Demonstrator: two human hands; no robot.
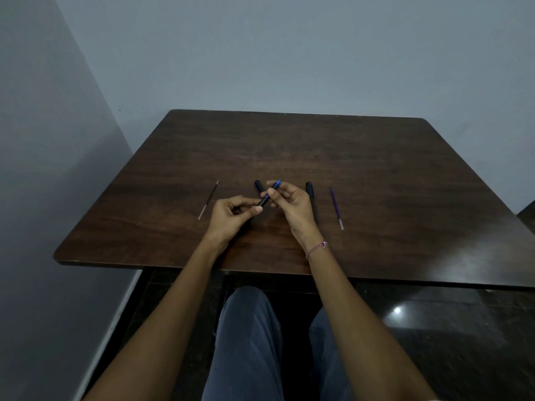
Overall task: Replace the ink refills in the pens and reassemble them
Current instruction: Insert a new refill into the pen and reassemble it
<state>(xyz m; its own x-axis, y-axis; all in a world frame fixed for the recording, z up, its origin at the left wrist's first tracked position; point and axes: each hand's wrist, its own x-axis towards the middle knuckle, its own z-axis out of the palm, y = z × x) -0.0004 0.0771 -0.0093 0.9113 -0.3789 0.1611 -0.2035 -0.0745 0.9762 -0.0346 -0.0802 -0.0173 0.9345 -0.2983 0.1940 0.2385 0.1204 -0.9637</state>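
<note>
Both hands hold one blue pen (267, 195) just above the dark wooden table (376, 175). My left hand (231, 215) pinches its lower dark barrel, and my right hand (292, 202) grips its upper blue end, which points up and to the right. A dark blue cap or pen part (257, 186) lies on the table behind my fingers. A black pen (310, 192) lies right of my right hand. A dark refill (209, 199) lies at the left and a purple refill (336, 206) at the right, both flat on the table.
The table stands against grey walls at the back and left. My knees in blue jeans (249, 342) are below the table's near edge. A thin bracelet (317, 248) circles my right wrist. The dark floor (448, 328) shines at the right.
</note>
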